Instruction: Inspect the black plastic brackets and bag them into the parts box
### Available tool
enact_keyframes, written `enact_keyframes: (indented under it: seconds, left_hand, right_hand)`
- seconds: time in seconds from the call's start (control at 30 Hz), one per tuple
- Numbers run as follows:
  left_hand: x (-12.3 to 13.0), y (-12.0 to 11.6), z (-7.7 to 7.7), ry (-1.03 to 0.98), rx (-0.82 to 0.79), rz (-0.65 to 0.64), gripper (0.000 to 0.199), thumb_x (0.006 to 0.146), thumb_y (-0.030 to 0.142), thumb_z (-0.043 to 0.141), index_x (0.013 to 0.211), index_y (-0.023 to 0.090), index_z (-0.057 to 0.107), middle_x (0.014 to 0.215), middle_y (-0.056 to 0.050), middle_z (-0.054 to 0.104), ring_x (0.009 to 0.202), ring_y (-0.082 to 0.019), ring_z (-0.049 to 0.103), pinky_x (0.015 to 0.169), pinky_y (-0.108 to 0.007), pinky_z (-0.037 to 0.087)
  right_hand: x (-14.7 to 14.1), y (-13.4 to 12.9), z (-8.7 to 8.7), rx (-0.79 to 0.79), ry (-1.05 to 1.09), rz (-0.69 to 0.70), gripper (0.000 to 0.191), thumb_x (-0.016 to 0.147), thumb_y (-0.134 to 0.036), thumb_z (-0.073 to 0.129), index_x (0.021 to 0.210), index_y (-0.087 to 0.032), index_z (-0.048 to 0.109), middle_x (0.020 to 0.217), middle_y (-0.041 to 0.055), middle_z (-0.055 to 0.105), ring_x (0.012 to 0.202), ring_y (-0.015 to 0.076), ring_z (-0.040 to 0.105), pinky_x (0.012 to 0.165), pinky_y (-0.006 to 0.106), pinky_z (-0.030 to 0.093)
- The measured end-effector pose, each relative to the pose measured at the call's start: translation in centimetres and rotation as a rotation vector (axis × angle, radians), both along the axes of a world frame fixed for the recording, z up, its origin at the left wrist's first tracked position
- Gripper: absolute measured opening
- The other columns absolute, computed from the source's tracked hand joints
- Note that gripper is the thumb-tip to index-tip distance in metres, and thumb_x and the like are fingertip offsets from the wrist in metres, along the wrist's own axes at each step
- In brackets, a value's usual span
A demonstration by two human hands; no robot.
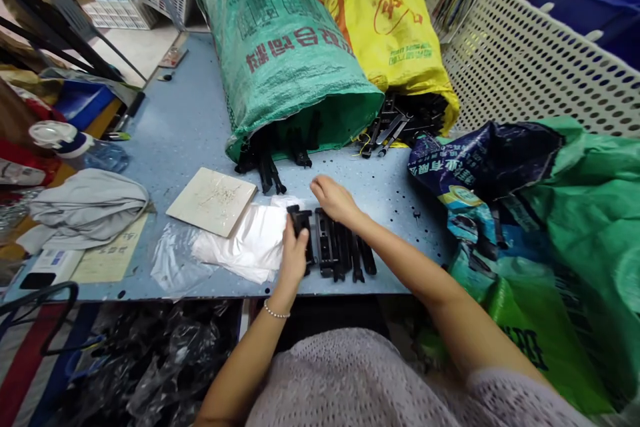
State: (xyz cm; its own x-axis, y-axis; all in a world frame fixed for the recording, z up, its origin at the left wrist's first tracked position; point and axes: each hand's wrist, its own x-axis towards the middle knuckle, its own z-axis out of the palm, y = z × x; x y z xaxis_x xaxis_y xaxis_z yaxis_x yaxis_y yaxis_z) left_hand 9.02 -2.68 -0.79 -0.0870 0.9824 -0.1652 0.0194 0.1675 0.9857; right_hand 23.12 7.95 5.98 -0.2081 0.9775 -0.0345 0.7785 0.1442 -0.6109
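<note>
My left hand (295, 248) grips a black plastic part (302, 221) at its left side, beside a white plastic bag (250, 243). Right of it, several long black parts (343, 250) lie side by side near the table's front edge. My right hand (334, 200) is above the back end of that row, its fingers bent and pressed together; what they hold, if anything, is too small to tell. More black parts (267, 170) spill from the mouth of a green woven sack (300, 60) behind my hands.
A yellow sack (390, 27) with black parts stands at the back. A square board (213, 201) and grey cloth (93, 203) lie left, near a bottle (80, 147). Crumpled green bags (590, 213) and a white perforated crate (540, 60) are at right.
</note>
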Motion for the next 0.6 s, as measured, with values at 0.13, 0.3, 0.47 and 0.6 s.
enact_keyframes:
  seconds: [0.13, 0.3, 0.47, 0.6]
  left_hand:
    - [2.6, -1.6, -1.6, 0.042, -0.056, -0.006, 0.064, 0.086, 0.039, 0.064, 0.145, 0.028, 0.044, 0.163, -0.009, 0.025, 0.153, -0.031, 0.012, 0.126, -0.046, 0.007]
    - [1.4, -0.5, 0.0, -0.158, -0.029, 0.01, 0.06, 0.084, 0.04, 0.069, 0.14, 0.032, 0.049, 0.16, -0.005, 0.033, 0.151, -0.029, 0.023, 0.125, -0.044, 0.017]
    - [-0.8, 4.7, 3.3, -0.697, -0.136, 0.092, 0.057, 0.083, 0.057, 0.065, 0.128, 0.024, 0.055, 0.139, -0.012, 0.055, 0.126, -0.025, 0.056, 0.106, -0.04, 0.046]
    - [-0.5, 5.1, 4.6, -0.84, -0.19, 0.014, 0.039, 0.079, 0.04, 0.076, 0.109, 0.019, 0.063, 0.109, -0.007, 0.065, 0.083, -0.014, 0.065, 0.076, -0.029, 0.055]
  right_hand:
    - [-2.9, 9.1, -0.4, 0.003, -0.146, -0.203, 0.048, 0.095, -0.044, 0.053, 0.127, -0.008, 0.048, 0.132, 0.0254, 0.051, 0.12, 0.0384, 0.051, 0.096, 0.049, 0.041]
    - [-3.5, 10.6, -1.2, -0.092, -0.051, -0.144, 0.037, 0.096, -0.032, 0.051, 0.119, -0.003, 0.054, 0.124, 0.0256, 0.058, 0.113, 0.0343, 0.058, 0.093, 0.044, 0.045]
    - [-0.3, -0.8, -1.3, -0.088, 0.282, 0.103, 0.035, 0.099, -0.035, 0.045, 0.126, -0.013, 0.052, 0.117, 0.0128, 0.064, 0.105, 0.0234, 0.062, 0.09, 0.037, 0.049]
    - [2.0, -7.7, 0.2, -0.009, 0.285, 0.237, 0.033, 0.103, -0.041, 0.036, 0.116, -0.02, 0.058, 0.108, 0.0094, 0.064, 0.101, 0.0225, 0.059, 0.09, 0.038, 0.046]
